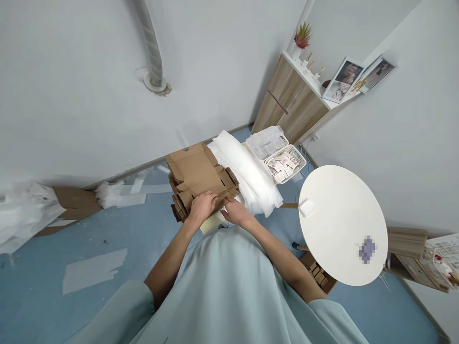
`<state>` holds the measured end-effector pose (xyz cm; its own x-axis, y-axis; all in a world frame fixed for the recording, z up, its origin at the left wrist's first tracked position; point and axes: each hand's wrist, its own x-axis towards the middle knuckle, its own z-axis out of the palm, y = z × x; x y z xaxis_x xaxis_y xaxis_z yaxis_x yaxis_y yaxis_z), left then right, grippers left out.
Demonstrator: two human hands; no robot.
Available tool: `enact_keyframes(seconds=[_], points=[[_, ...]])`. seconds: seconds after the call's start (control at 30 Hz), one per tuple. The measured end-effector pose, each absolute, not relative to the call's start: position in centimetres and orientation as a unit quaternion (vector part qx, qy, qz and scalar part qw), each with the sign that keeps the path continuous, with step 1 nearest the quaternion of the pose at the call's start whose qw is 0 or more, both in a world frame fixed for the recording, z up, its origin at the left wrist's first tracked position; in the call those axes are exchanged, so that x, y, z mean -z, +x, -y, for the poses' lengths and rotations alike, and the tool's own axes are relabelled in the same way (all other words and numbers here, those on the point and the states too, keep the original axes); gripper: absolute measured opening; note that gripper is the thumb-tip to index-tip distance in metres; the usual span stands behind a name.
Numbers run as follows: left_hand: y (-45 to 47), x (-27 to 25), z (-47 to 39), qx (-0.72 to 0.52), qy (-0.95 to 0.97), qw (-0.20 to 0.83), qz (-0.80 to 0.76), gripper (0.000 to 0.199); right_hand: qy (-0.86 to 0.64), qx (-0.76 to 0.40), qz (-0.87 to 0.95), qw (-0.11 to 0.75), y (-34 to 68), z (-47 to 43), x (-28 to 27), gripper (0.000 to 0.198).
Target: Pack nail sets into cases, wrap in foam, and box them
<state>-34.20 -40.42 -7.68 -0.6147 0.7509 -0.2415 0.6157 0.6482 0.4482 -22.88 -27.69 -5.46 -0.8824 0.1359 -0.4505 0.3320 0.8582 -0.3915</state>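
Note:
A brown cardboard box (195,167), partly folded with its wide lid panel raised open, lies on a stack of flattened boxes (177,209) in front of me. My left hand (202,208) is closed over the box's near edge, fingers bent onto the cardboard. At the near right corner, my right hand (234,210) grips the folded side of the same box; its fingertips are partly hidden. Just right of the box lies a thick pile of white foam sheets (247,167).
Beyond the foam are two white baskets, one with clear plastic pieces (267,142), one with small printed cards (286,164). A round white table (340,215) stands to the right. Plastic bags (25,212) and scraps (95,270) lie on the blue floor at left.

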Motion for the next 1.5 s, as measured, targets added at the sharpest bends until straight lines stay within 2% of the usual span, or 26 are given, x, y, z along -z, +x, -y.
enact_keyframes(seconds=[0.2,0.3,0.4,0.47,0.57,0.7,0.8,1.07,1.3,1.5], points=[[-33.9,4.1,42.1,-0.287,0.404,0.077,-0.865,0.035,0.139,0.21,-0.933,0.258,-23.8,29.1,5.3,0.034],[-33.9,1.2,42.7,-0.358,0.399,-0.006,-0.844,0.038,0.132,0.228,-0.938,0.223,-23.3,29.3,4.7,0.038],[-33.7,-1.9,42.6,-0.409,0.407,-0.085,-0.812,0.038,0.138,0.315,-0.925,0.159,-21.5,28.0,2.8,0.03],[-33.4,-3.7,41.9,-0.43,0.429,-0.134,-0.783,0.04,0.166,0.387,-0.904,0.078,-19.5,26.1,0.3,0.03],[-32.5,-5.7,39.6,-0.432,0.499,-0.173,-0.731,0.048,0.233,0.456,-0.853,-0.101,-15.7,22.3,-5.0,0.034],[-30.2,-7.1,34.2,-0.41,0.623,-0.156,-0.648,0.06,0.327,0.386,-0.798,-0.327,-9.6,17.2,-11.7,0.032],[-27.0,-7.3,29.1,-0.388,0.707,-0.126,-0.578,0.066,0.408,0.328,-0.761,-0.383,-4.7,14.2,-13.5,0.033],[-14.1,-3.1,15.5,-0.357,0.826,-0.005,-0.436,0.06,0.615,0.28,-0.628,-0.386,11.3,8.3,-8.1,0.034],[-0.6,6.4,5.9,-0.259,0.886,0.112,-0.368,0.059,0.702,0.341,-0.512,-0.358,26.3,4.2,0.6,0.037],[7.6,14.3,2.2,-0.16,0.908,0.207,-0.328,0.061,0.734,0.385,-0.461,-0.316,34.7,3.0,8.4,0.04]])
